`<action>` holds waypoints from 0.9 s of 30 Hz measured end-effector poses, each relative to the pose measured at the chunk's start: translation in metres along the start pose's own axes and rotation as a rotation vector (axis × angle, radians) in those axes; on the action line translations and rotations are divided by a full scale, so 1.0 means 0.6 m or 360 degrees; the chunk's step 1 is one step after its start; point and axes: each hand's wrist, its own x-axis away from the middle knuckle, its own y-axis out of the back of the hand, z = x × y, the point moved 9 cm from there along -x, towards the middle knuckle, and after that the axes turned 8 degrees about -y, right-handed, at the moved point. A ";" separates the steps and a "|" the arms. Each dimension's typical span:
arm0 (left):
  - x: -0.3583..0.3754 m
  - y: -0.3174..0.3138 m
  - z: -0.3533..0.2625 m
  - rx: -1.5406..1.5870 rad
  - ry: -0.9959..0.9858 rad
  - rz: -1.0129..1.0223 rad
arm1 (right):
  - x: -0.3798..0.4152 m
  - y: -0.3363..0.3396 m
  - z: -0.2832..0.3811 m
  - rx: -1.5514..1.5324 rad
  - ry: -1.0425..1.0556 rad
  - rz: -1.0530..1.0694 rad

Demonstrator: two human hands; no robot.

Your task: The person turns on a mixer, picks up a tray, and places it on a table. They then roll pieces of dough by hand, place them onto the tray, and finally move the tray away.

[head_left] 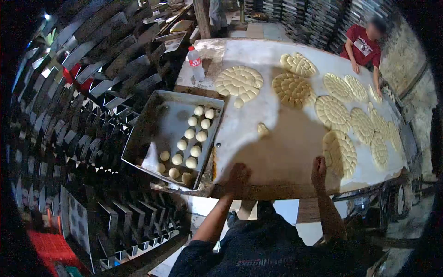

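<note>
My left hand (240, 176) is over the near edge of the work table (286, 147), dark and blurred in my own shadow, so its fingers do not show clearly. Close to the dough rounds on the right, my right hand (319, 171) is closed in a fist; whether anything is inside is hidden. Just beyond it lies a flat round of dough (340, 154) scored into pieces. A small lump of dough (262, 129) rests alone mid-table. Left of my left hand, a metal tray (162, 111) holds rows of pale dough balls (195, 151).
Several more scored dough rounds (239, 83) are spread over the table's far and right side. A plastic bottle (195, 64) with a red cap stands at the back left. A person in a red shirt (364, 46) touches dough at the far right. Stacked trays (106, 60) crowd the left.
</note>
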 end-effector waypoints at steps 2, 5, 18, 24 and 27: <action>-0.019 -0.021 -0.017 -0.0412 -0.0257 0.0283 | 0.019 -0.018 -0.110 0.0139 0.0291 0.0030; -0.044 0.010 -0.090 -0.0782 -0.0525 0.0592 | 0.024 -0.093 -0.193 0.0957 0.0645 0.0832; -0.022 -0.167 -0.099 -0.0816 -0.0294 0.0650 | 0.067 -0.225 -0.107 0.0535 0.0882 0.0949; -0.157 -0.044 0.052 0.0286 0.0578 -0.0150 | -0.112 -0.162 0.057 0.0561 0.1043 0.0841; -0.186 -0.133 0.044 -0.0404 0.0341 -0.0133 | -0.077 -0.225 0.060 0.0611 0.1122 0.0583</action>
